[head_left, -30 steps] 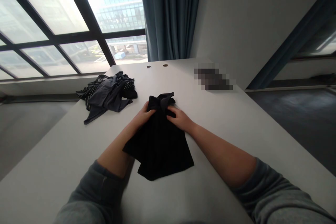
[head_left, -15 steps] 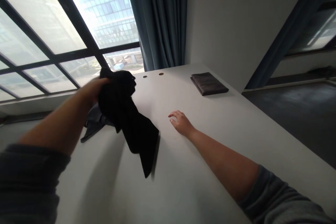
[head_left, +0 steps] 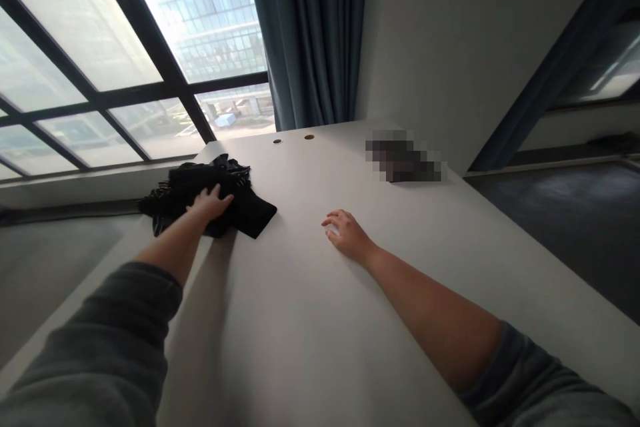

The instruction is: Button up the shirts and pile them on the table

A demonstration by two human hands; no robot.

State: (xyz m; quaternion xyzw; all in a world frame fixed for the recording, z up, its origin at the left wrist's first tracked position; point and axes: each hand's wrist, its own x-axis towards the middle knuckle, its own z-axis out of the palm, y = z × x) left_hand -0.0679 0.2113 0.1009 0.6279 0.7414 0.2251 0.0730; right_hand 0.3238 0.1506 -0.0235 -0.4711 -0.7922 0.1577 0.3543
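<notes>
My left hand lies on top of a black cloth heaped at the table's far left. Its fingers are spread over the fabric and do not grip it. The cloth has fringe-like strands along its edges, and one flat corner points toward the middle of the table. What lies beneath the heap is mostly hidden. My right hand rests on the white tabletop, with loosely bent fingers apart and nothing in them.
Toward the far right edge, a dark folded cloth sits, pixelated now. Two round holes mark the table's back edge. Behind stand a window and a blue curtain; a wall rises at the right.
My left hand has lowered the black cloth from the air onto the heap at the far left and let go of it. My right hand has stayed in place.
</notes>
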